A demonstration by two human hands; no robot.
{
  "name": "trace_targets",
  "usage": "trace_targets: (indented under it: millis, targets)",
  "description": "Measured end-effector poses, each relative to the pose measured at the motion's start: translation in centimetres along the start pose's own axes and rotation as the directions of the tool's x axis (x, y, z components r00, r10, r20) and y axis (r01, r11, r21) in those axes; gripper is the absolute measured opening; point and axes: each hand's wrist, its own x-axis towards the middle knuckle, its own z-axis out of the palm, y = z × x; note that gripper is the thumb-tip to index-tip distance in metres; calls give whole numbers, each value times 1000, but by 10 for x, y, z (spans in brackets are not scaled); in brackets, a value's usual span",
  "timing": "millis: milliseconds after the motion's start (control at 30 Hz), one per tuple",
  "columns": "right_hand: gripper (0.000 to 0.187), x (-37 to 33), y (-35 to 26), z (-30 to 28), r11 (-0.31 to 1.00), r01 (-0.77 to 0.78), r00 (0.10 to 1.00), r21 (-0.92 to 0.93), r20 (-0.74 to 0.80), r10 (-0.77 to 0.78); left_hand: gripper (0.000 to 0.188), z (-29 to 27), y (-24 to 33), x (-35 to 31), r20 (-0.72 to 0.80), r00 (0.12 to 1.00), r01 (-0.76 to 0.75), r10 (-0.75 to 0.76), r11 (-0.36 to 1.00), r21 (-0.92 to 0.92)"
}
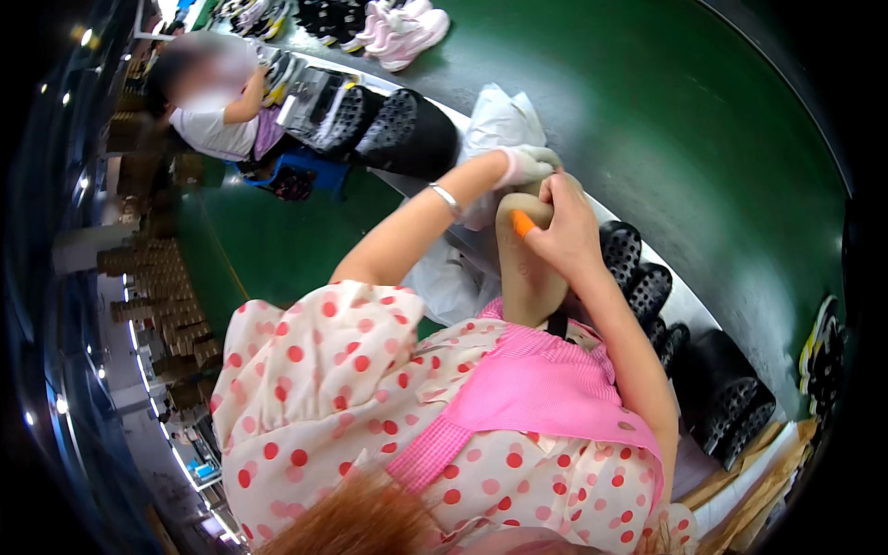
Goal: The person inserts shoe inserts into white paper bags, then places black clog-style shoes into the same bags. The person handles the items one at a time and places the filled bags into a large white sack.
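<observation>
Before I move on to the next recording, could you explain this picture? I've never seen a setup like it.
No machine is at work here: these are a person's own hands, seen from a wide fisheye camera on their head, looking down, so straight edges bend. The spotted cloth is their clothing. The left hand wears a pale glove; the right hand has an orange cover on its thumb. The right hand holds a beige, foot-shaped piece; the left is at its far end, its exact grip hidden. Beyond, pink shoes stand on a green surface, and dotted black items line its near edge. A co-worker sits at upper left.
</observation>
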Motion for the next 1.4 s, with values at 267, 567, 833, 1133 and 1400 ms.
trace_targets:
  millis: [267,567,833,1133,1400]
  targets:
    - [22,-9,42,-6,853,-252,965,457,49,259,40,19,-19,-4,-297,946,-110,127,991,73]
    - [21,-67,33,-99,641,-89,841,763,-287,459,43,46,120,-87,-195,975,-212,103,682,-700]
    - [24,-211,17,-242,941,-334,609,-54,-774,171,61,133,192,-63,199,838,24,507,330,-944]
    - [13,-454,112,-346,467,-874,189,-134,-979,73,45,184,268,-39,309,775,157,551,306,-939]
    - [11,-463,108,-360,657,-753,76,43,-986,151,46,226,310,-26,306,761,68,572,398,-915]
